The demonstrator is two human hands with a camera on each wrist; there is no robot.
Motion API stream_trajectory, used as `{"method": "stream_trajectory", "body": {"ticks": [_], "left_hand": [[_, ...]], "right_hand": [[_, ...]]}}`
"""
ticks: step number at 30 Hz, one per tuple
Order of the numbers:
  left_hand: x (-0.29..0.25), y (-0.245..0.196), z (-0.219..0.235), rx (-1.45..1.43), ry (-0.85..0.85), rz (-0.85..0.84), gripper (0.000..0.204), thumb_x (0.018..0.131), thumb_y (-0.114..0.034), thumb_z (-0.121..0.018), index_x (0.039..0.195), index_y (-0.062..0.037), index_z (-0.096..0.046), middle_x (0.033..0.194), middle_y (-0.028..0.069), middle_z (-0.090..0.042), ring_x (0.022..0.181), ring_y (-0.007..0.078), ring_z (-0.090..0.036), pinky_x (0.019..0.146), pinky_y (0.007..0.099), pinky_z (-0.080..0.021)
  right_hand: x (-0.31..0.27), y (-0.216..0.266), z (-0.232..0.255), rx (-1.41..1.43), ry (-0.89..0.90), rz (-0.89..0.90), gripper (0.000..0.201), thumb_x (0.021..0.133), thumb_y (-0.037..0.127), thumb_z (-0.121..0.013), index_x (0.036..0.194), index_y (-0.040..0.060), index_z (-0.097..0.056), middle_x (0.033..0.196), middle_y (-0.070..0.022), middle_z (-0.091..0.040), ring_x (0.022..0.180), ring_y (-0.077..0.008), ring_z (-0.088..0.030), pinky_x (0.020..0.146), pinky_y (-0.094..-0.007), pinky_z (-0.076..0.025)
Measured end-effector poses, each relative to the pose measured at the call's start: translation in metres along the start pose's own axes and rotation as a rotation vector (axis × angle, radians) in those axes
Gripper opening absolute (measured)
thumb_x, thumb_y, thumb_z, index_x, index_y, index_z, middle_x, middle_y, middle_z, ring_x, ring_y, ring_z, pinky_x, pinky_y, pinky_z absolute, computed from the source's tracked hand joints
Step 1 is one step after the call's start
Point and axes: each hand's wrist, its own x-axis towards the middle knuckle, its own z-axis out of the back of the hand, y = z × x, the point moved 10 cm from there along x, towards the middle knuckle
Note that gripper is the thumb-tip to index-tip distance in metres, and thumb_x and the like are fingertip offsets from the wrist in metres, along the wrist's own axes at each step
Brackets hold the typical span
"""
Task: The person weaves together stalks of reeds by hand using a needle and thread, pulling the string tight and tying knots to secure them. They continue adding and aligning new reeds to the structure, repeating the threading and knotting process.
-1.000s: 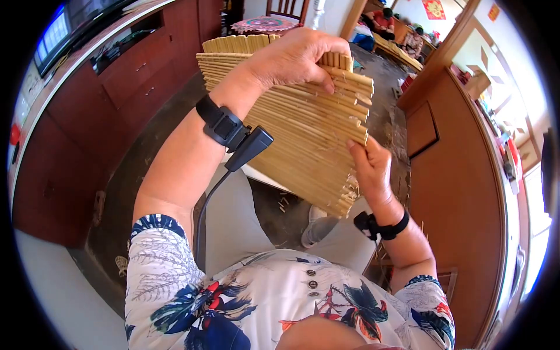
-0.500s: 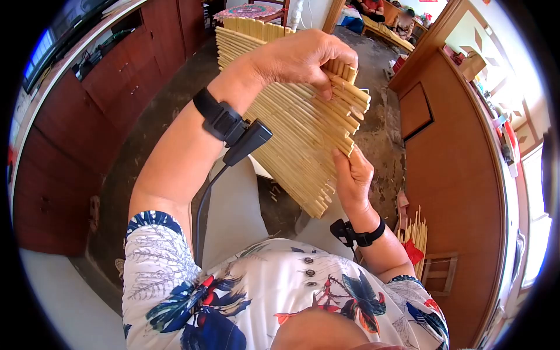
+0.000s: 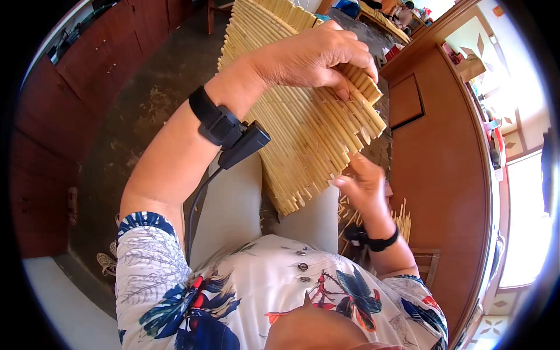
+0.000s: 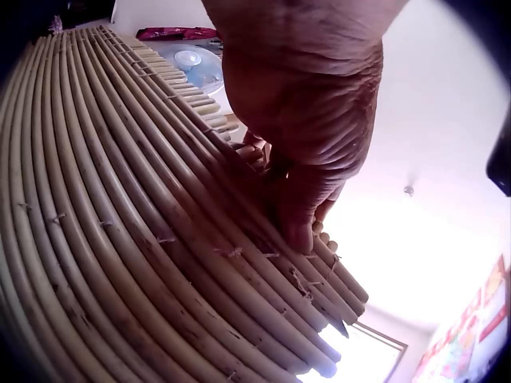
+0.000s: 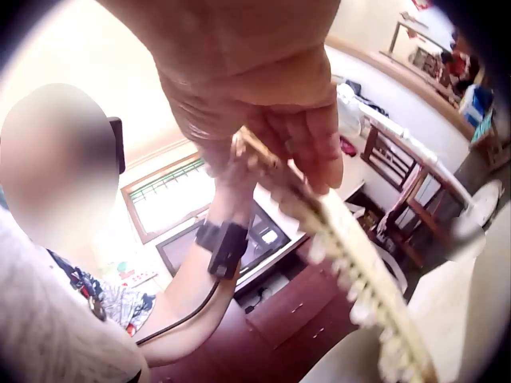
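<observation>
A mat of straw-coloured stalks (image 3: 291,125), tied side by side with thin thread, is held up tilted over the lap. My left hand (image 3: 318,58) grips its upper right part, thumb on the near face and fingers curled over the top edge. In the left wrist view the thumb (image 4: 299,231) presses beside the knotted threads. At the uneven stalk ends on the right edge is my right hand (image 3: 367,184), blurred, thumb and fingers spread apart. The right wrist view shows the mat's edge (image 5: 351,279) between that thumb and fairly straight fingers (image 5: 315,152).
Loose stalks (image 3: 402,221) stand low on the right, beside a wooden cabinet (image 3: 449,175). Dark red cupboards (image 3: 70,105) line the left side. The knees in grey trousers (image 3: 230,204) are under the mat. Seated people (image 3: 402,16) are far back.
The mat has come lower and nearer the body in the head view, still in the left hand. My right hand has loosened from its pinch and slid down the stalk ends.
</observation>
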Motion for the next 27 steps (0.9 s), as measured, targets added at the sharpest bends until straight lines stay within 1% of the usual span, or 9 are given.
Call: {"method": "stream_trajectory", "body": {"ticks": [2, 3, 5, 8, 10, 12, 15, 20, 27], "left_hand": [[0.002, -0.007, 0.004, 0.015, -0.028, -0.043, 0.036, 0.068, -0.006, -0.072, 0.102, -0.0132, -0.065, 0.088, -0.0023, -0.063, 0.089, 0.0195, -0.056, 0.091, 0.0340, -0.035], [0.005, -0.010, 0.007, 0.011, -0.042, -0.051, 0.033, 0.067, -0.006, -0.074, 0.099, -0.0115, -0.067, 0.088, 0.0006, -0.065, 0.087, 0.0217, -0.059, 0.084, 0.0336, -0.042], [0.003, -0.007, 0.000, -0.082, -0.097, -0.087, 0.031, 0.065, -0.005, -0.076, 0.095, -0.0087, -0.069, 0.087, 0.0036, -0.068, 0.084, 0.0243, -0.062, 0.076, 0.0338, -0.050], [0.003, -0.011, -0.013, -0.076, -0.115, -0.087, 0.032, 0.064, -0.005, -0.077, 0.094, -0.0078, -0.069, 0.085, 0.0043, -0.068, 0.082, 0.0250, -0.063, 0.073, 0.0336, -0.051], [-0.003, -0.019, -0.018, -0.035, -0.106, -0.092, 0.031, 0.065, -0.005, -0.076, 0.095, -0.0078, -0.069, 0.086, 0.0046, -0.068, 0.083, 0.0244, -0.063, 0.076, 0.0341, -0.050], [-0.011, -0.019, -0.029, -0.002, -0.095, -0.087, 0.030, 0.065, -0.005, -0.076, 0.095, -0.0079, -0.069, 0.086, 0.0050, -0.068, 0.084, 0.0239, -0.063, 0.080, 0.0346, -0.048], [-0.010, -0.017, -0.031, -0.227, 0.065, -0.033, 0.033, 0.068, -0.011, -0.075, 0.099, -0.0084, -0.066, 0.092, 0.0036, -0.064, 0.097, 0.0208, -0.056, 0.092, 0.0380, -0.033], [-0.020, -0.020, -0.022, -0.250, -0.011, -0.163, 0.034, 0.066, -0.007, -0.075, 0.098, -0.0074, -0.065, 0.092, 0.0045, -0.064, 0.096, 0.0232, -0.055, 0.092, 0.0372, -0.033], [-0.020, -0.028, -0.014, -0.161, 0.006, -0.144, 0.032, 0.063, -0.004, -0.074, 0.093, -0.0066, -0.062, 0.087, 0.0056, -0.061, 0.090, 0.0260, -0.054, 0.088, 0.0366, -0.036]], "right_hand": [[-0.001, 0.001, 0.046, 0.158, -0.195, -0.073, 0.017, 0.087, 0.012, -0.062, 0.093, -0.0035, -0.065, 0.084, -0.0091, -0.065, 0.072, -0.0151, -0.066, 0.066, -0.0257, -0.051], [0.000, 0.003, 0.071, 0.108, -0.364, -0.060, 0.012, 0.090, 0.005, -0.055, 0.095, -0.0026, -0.063, 0.090, -0.0095, -0.063, 0.077, -0.0127, -0.064, 0.065, -0.0240, -0.050], [0.011, 0.014, 0.096, -0.203, -0.420, 0.118, 0.018, 0.089, -0.005, -0.051, 0.105, -0.0016, -0.058, 0.103, -0.0106, -0.059, 0.085, -0.0125, -0.059, 0.072, -0.0241, -0.049], [0.041, 0.034, 0.083, -0.265, -0.263, 0.269, 0.021, 0.086, -0.007, -0.053, 0.105, -0.0011, -0.058, 0.102, -0.0107, -0.059, 0.084, -0.0149, -0.059, 0.073, -0.0250, -0.048], [0.049, 0.022, 0.077, -0.134, -0.187, 0.198, 0.021, 0.083, -0.008, -0.055, 0.101, -0.0013, -0.059, 0.097, -0.0109, -0.061, 0.081, -0.0163, -0.059, 0.072, -0.0252, -0.047], [0.050, 0.001, 0.052, -0.039, 0.080, 0.052, 0.014, 0.082, -0.008, -0.056, 0.094, -0.0019, -0.060, 0.087, -0.0095, -0.060, 0.076, -0.0168, -0.058, 0.069, -0.0248, -0.046], [0.051, 0.004, 0.047, -0.111, 0.096, 0.145, 0.009, 0.082, -0.007, -0.058, 0.089, -0.0022, -0.060, 0.078, -0.0081, -0.057, 0.070, -0.0181, -0.056, 0.065, -0.0253, -0.045], [0.047, -0.009, 0.036, 0.070, 0.066, 0.034, 0.004, 0.084, -0.004, -0.059, 0.088, -0.0017, -0.060, 0.074, -0.0081, -0.056, 0.067, -0.0134, -0.053, 0.062, -0.0250, -0.044], [0.056, 0.010, 0.039, -0.212, 0.178, 0.040, 0.005, 0.090, 0.003, -0.057, 0.086, -0.0001, -0.058, 0.065, -0.0055, -0.056, 0.056, -0.0104, -0.052, 0.053, -0.0260, -0.043]]}}
